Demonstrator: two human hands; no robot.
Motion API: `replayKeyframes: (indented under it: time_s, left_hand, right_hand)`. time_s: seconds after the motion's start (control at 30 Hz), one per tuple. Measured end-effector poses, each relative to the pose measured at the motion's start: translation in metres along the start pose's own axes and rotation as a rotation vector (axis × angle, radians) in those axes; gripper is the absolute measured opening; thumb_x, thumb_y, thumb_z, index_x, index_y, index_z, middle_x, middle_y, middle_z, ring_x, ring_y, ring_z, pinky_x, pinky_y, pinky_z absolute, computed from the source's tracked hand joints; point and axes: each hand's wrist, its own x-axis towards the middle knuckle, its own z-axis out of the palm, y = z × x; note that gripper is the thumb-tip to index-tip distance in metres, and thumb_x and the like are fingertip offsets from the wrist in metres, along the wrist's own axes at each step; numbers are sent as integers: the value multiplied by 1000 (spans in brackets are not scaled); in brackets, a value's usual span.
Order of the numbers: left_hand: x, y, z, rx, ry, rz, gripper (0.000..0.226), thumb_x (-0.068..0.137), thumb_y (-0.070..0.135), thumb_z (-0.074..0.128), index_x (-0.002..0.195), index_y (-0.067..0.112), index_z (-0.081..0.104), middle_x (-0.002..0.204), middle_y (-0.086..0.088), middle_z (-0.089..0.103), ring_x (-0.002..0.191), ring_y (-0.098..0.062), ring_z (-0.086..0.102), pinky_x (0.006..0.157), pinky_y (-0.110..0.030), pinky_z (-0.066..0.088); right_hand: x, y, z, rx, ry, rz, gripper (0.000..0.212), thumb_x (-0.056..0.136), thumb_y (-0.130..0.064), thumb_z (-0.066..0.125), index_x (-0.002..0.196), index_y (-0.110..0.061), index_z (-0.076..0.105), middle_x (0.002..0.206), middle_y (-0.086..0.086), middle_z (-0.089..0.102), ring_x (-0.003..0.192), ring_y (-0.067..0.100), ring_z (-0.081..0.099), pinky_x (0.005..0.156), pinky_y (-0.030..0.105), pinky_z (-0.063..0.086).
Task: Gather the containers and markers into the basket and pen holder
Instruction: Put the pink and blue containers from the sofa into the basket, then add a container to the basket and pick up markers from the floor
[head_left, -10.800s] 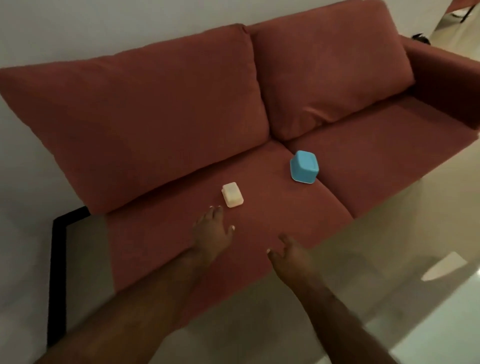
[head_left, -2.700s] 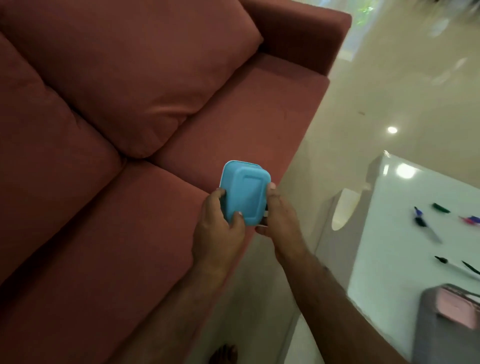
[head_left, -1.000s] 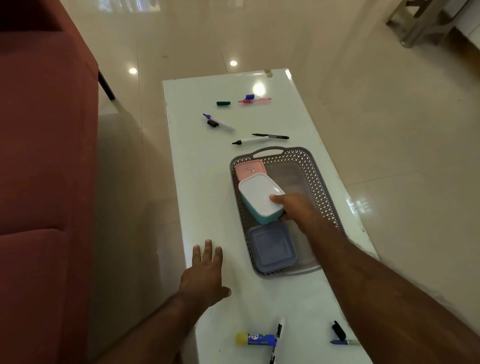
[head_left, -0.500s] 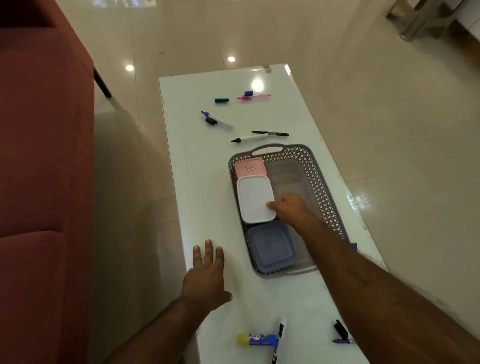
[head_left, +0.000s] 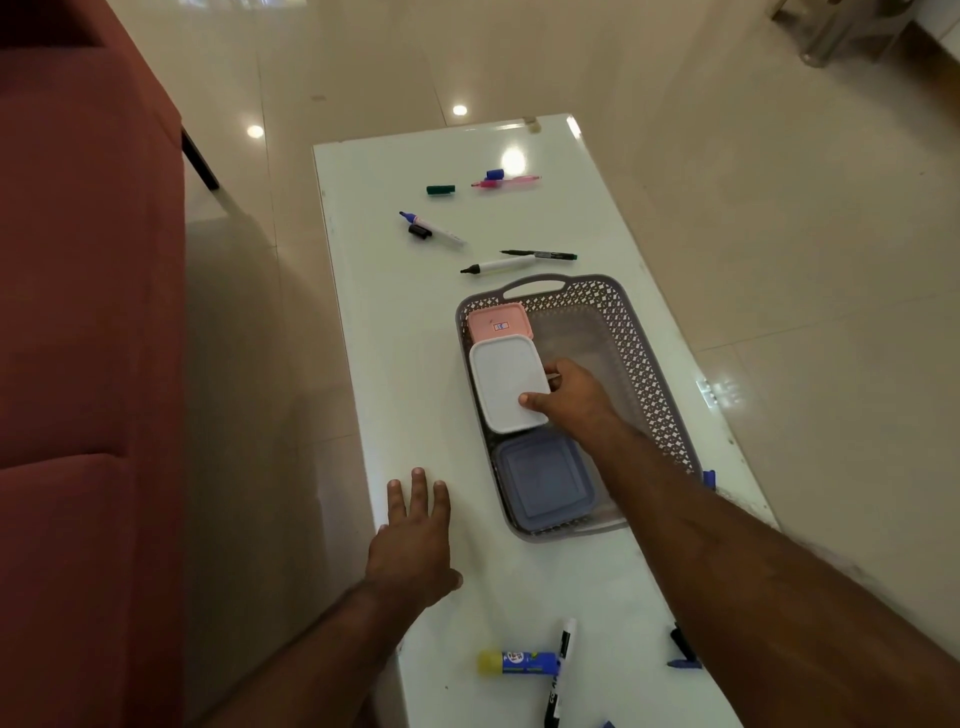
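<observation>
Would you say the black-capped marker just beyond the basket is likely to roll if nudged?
Probably. The marker looks round and lies flat on the glossy table, so a sideways nudge should roll it. It looks thin, likely light and stiff. The basket might stop it.

One grey basket (head_left: 639, 332), three lidded containers (pink (head_left: 498, 322), white (head_left: 506, 384), blue-grey (head_left: 540, 486)), one glue stick (head_left: 517, 663).

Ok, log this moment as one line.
stage: placing container | right hand: grips white-lidded container in grey basket | left hand: flat on white table | markers: still out
</observation>
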Motion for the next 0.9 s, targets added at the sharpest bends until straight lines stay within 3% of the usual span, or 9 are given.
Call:
replayKeyframes:
  time_s: [0.13,0.3,0.4,0.47,0.53,0.63,0.9]
  left_hand:
    - [-1,2,2,23,22,0,111,84,40,71,155,18,-12,159,-10,-29,147,-40,-20,108,-48,41]
    - [-2,2,4,26,49,-11,110,84,41,70,155,21,-12,161,-7,-26,149,-36,-18,104,-44,44]
    - [0,-1,3,-14,43,-14,104,86,43,66,156,22,-8,162,-5,-24,149,-34,-17,106,-45,41]
    - [0,-2,-3,-100,49,-30,93,88,46,63,157,19,5,165,-7,-11,151,-33,-6,113,-46,34]
    - [-4,-3,-17,-207,130,-64,79,90,48,59,153,16,24,163,-12,13,149,-32,16,115,-44,31]
    - [-23,-1,-46,-274,353,-96,63,92,46,55,145,15,41,148,-9,44,135,-28,42,108,-40,39]
    - [-134,48,-120,-253,595,82,62,92,45,58,143,13,44,147,-10,47,137,-28,42,110,-42,38]
  right_hand:
    - [-2,3,2,-22,3,-1,52,76,-22,82,122,-8,60,117,10,69,103,26,66,93,46,53]
    - [-20,-6,-2,-68,70,-2,75,82,-39,75,142,-9,42,130,10,58,117,27,58,98,38,48]
    - [-39,-9,-7,-82,148,-67,65,84,-38,72,138,-11,46,133,11,57,120,26,56,100,40,47]
    - [-58,-11,-15,-115,149,-105,57,87,-39,68,134,-13,51,130,7,59,117,23,57,98,38,48]
    - [-79,-14,-23,-144,134,-143,48,88,-38,66,129,-15,56,123,3,63,111,19,59,92,31,48]
    - [-114,-16,-36,-141,112,-169,39,89,-38,66,122,-18,61,114,-2,66,103,14,63,82,23,44]
    - [-218,-40,-94,-136,127,-210,37,87,-42,68,116,-19,64,113,-5,68,102,13,63,81,21,44]
